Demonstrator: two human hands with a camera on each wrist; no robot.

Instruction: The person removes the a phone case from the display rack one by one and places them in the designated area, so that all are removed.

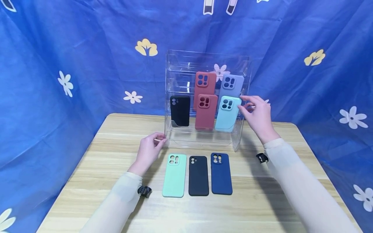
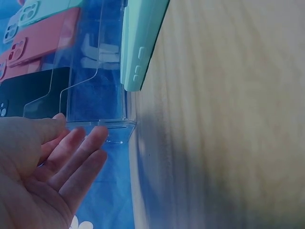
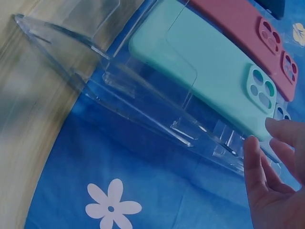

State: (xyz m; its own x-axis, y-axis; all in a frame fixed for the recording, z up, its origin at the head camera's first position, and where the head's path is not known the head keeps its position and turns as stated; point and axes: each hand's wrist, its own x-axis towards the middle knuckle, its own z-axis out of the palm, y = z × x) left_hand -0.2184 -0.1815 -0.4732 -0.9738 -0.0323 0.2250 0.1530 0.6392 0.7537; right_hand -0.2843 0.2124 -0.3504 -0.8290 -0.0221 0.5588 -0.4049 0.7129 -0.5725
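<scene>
In the head view, a clear tiered display stand (image 1: 204,139) holds several phone cases with camera cutouts. At its lower right leans a light blue phone case (image 1: 226,115); my right hand (image 1: 257,115) pinches its upper right corner between thumb and finger. That corner lies between the fingertips (image 3: 274,126) in the right wrist view. My left hand (image 1: 148,150) rests with loose fingers against the stand's lower left edge, its thumb at the clear side panel in the left wrist view. Left of the light blue case lean a red phone case (image 1: 206,115) and a black phone case (image 1: 180,111).
Higher in the stand are another red case (image 1: 201,85) and a lavender case (image 1: 236,82). On the wooden table (image 1: 96,181) before the stand lie a mint green case (image 1: 175,178), a black case (image 1: 198,178) and a navy case (image 1: 221,176). A blue curtain (image 1: 96,64) hangs behind.
</scene>
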